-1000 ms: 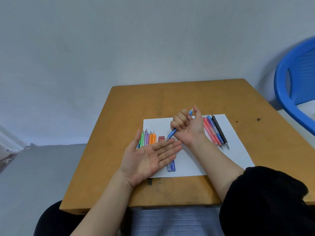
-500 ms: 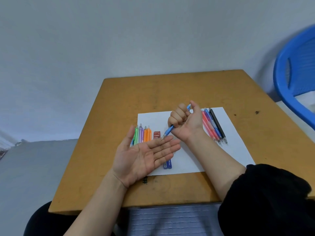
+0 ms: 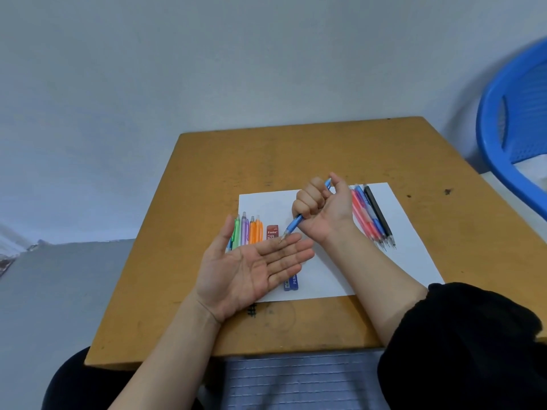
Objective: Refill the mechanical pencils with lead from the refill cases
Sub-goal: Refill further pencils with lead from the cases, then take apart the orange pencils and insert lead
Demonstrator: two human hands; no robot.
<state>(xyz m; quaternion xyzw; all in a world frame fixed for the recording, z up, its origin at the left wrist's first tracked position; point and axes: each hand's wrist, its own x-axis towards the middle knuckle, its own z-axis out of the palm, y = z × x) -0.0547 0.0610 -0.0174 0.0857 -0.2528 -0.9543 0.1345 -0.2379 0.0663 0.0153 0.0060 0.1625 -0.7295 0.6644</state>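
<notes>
The right hand [image 3: 324, 207] is closed in a fist round a blue pencil [image 3: 295, 224], with the thumb up at the push-button end and the tip slanting down toward the person. That tip sits at or just above the fingertips of the left hand [image 3: 251, 270], which lies palm up, fingers straight and together, holding nothing; I cannot tell whether tip and skin touch. Both hands are over a white sheet of paper [image 3: 340, 273] near the front edge of the table [image 3: 296, 155]. By the sheet's left edge lies a row of green, purple and orange pencils [image 3: 250, 232], with a red refill case [image 3: 272, 232] just beside them. A blue refill case [image 3: 291, 284] lies toward the sheet's front edge, half hidden under the left fingers. A second row of red, blue and black pencils [image 3: 371, 216] lies along the sheet's right side, tips toward the front. The held pencil should be light, stiff, smooth plastic, best gripped round the barrel. The leads are probably thin and brittle, apt to snap or roll, so the paper should help catch them. The cases look small and slick and likely want a pinch at their sides. The widest room for moving seems to be behind the sheet, toward the back edge. A blue chair [image 3: 509, 122] stands beyond the table's right edge, well apart.
</notes>
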